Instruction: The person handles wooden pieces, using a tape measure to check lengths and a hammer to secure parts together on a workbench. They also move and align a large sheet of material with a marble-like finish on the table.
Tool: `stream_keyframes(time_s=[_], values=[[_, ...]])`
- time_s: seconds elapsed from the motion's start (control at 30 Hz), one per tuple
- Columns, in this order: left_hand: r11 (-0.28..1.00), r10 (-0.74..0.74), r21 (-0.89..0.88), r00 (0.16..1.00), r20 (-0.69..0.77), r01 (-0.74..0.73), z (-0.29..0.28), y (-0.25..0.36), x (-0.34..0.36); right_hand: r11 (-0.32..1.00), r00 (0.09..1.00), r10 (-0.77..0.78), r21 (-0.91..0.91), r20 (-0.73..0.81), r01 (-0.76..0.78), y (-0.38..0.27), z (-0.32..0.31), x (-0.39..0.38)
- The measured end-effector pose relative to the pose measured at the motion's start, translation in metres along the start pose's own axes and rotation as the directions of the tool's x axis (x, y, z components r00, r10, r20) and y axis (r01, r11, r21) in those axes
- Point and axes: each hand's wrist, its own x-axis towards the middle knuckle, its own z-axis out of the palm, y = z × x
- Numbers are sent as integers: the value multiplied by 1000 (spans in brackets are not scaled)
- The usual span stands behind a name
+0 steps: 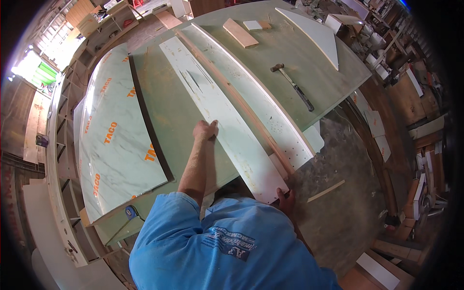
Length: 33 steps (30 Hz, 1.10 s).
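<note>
A long white board point(217, 116), scuffed and scratched toward its far end, lies lengthwise on the green worktable point(174, 121). My left hand point(205, 129) grips its left edge about midway along. At the near right corner, my right hand point(286, 199) holds the same board, its thumb on top and part of the hand hidden. That near end sticks out past the table edge, close to my body. Along the board's right side runs a narrow brown wooden strip point(237, 99). Beyond that lies a second white panel point(261, 104) with a raised edge and small holes.
On the left lies a marble-patterned sheet point(121, 125) with orange print and a dark edge. A hammer point(292, 86) rests to the right, near wood offcuts point(240, 33) and a pointed white panel point(314, 36). A blue tape measure point(130, 211) sits at the near left. Scrap wood point(418, 193) crowds the right side.
</note>
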Motion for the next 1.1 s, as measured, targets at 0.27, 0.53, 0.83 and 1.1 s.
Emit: stream_keyframes(time_s=[0.27,0.53,0.83,1.1], values=[[971,-74,-226,996,43,82,19,-13,3,973,983,-31,231,181,-12,0,-12,3],[953,-86,-293,996,-20,76,28,-9,1,985,983,-27,170,182,-4,20,-15,13],[973,-62,-229,995,-82,41,23,-5,-9,989,986,-25,145,163,1,-14,-14,2],[399,-168,-915,986,-11,58,26,2,-14,926,978,-179,353,109,130,-4,-21,5]])
